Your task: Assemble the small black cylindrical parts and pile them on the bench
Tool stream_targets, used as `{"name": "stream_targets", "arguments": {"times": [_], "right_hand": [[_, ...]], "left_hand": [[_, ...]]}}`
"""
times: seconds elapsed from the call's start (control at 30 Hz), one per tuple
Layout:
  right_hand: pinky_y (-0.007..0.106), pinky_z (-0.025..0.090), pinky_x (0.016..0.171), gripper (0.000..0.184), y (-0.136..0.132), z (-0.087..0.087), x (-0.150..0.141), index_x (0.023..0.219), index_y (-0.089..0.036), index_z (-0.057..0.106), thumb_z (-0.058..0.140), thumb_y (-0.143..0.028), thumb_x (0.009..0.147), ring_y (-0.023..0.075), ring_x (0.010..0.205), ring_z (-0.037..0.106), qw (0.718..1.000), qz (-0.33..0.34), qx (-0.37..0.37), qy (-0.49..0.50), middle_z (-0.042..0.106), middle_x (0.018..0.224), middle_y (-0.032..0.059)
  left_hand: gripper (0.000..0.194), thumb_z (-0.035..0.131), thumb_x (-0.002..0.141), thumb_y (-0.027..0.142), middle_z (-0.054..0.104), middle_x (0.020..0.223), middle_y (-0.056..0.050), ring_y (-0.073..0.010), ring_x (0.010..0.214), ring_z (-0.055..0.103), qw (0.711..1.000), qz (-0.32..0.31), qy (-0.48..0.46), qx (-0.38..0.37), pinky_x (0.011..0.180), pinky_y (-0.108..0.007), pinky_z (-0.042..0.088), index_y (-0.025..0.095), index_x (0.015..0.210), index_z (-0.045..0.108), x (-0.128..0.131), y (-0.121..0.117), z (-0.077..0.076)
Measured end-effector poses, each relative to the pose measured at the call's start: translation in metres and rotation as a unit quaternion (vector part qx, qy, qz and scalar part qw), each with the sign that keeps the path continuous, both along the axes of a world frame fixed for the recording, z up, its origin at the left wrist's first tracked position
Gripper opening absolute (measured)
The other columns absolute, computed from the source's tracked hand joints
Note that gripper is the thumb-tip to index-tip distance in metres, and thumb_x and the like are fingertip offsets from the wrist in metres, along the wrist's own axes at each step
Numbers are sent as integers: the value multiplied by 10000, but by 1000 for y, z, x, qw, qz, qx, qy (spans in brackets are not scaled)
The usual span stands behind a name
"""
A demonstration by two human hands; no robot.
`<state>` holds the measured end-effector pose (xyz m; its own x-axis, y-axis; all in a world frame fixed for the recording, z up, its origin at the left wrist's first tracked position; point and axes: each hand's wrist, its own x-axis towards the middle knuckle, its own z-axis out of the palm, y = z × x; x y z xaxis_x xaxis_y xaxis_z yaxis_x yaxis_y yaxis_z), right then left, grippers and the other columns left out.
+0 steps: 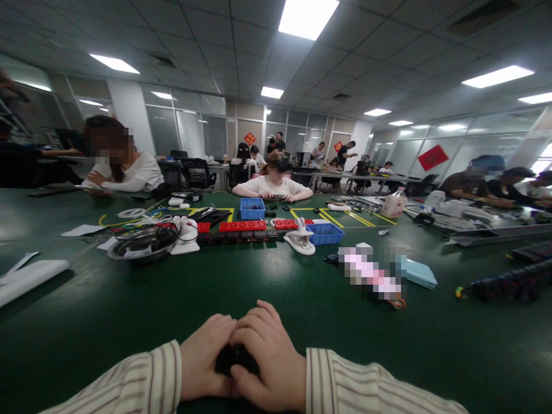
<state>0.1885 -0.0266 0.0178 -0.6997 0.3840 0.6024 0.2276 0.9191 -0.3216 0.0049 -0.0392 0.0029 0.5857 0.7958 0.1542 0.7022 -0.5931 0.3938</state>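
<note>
Close to me at the table's front, my two hands come together around a small black object (238,357). My left hand (204,356) curls round its left side. From the right, my right hand (273,351) wraps over it, its fingertips touching the left hand and its thumb lying along the front. Most of the object is covered, so its kind does not show. Both striped sleeves rest near the table's front edge.
Across the green table (172,305) stand red and black power strips (242,226), blue bins (325,233), a metal bowl (144,253) of cables and a white clip (301,237). A light-blue box (418,272) lies right. A person (273,185) sits opposite.
</note>
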Motion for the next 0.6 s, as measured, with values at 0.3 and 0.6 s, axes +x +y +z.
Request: {"name": "stream_targets", "arguments": {"times": [0.3, 0.6], "right_hand": [[334, 336, 762, 375, 9, -10, -6, 760, -187, 489, 660, -509, 675, 166, 788, 435, 989, -106, -58, -81, 487, 781, -3], [331, 345, 730, 185, 8, -5, -5, 828, -188, 558, 501, -224, 656, 168, 786, 449, 997, 27, 18, -76, 574, 844, 29]], "left_hand": [[250, 650, 635, 313, 546, 776, -21, -204, 721, 485, 998, 50, 21, -20, 690, -338, 378, 180, 800, 518, 8, -4, 6], [256, 683, 563, 261, 506, 727, 28, -167, 711, 476, 999, 24, -3, -42, 663, -288, 353, 181, 687, 474, 0, 9, -4]]}}
